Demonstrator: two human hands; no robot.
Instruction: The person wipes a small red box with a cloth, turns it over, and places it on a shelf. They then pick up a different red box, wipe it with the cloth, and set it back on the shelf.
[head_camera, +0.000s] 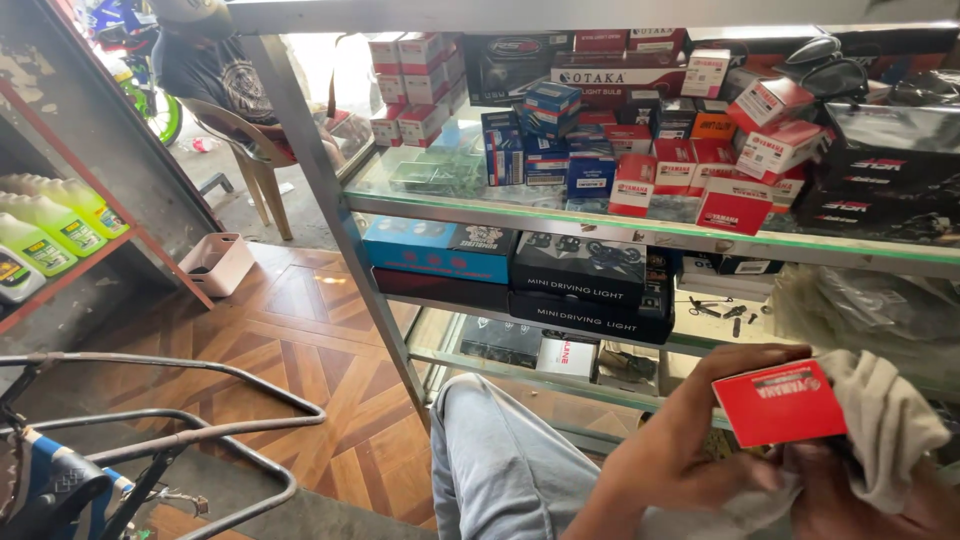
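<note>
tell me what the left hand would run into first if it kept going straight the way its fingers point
The left hand grips a small red box, fingers pointing up and right. Going straight on, it would probably meet the crumpled plastic bags on the glass shelf first, though depth is hard to judge in this single view.

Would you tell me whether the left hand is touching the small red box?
Touching. The head view shows the left hand gripping the red box, fingers curled over its top-left corner, with a grey cloth behind it.

Right hand (860, 500): mostly hidden under grey cloth (885, 420), cut by bottom edge.
Red box (780, 402): lower edge covered by fingers.
Seated person (215, 60): head cropped at top.
</note>
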